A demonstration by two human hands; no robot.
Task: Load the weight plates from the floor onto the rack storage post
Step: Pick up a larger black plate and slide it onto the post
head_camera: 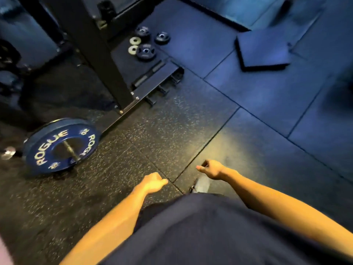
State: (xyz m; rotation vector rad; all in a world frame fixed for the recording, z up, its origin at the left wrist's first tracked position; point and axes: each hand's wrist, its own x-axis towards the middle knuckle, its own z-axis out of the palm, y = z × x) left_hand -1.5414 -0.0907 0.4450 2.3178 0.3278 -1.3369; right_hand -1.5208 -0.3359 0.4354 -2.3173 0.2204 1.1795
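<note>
Blue weight plate [61,145] sits on a post at near left.
Left hand [153,181] and right hand [212,169] hang empty, fingers loosely curled; small plates [146,51] lie far.

The whole picture is smeared by motion; the lettering on the small plates [146,51] near the far edge of the black platform [122,62] is too small to read; the blue plate [61,145] shows its second word only in part, the rest being blurred; the rack upright [91,46] is cut off by the top edge; dark objects at the left edge cannot be told; the fingers of the left hand [153,181] and right hand [211,169] curl under, hidden; one shoe [200,185] shows only partly behind the dark clothing [219,232].
</note>
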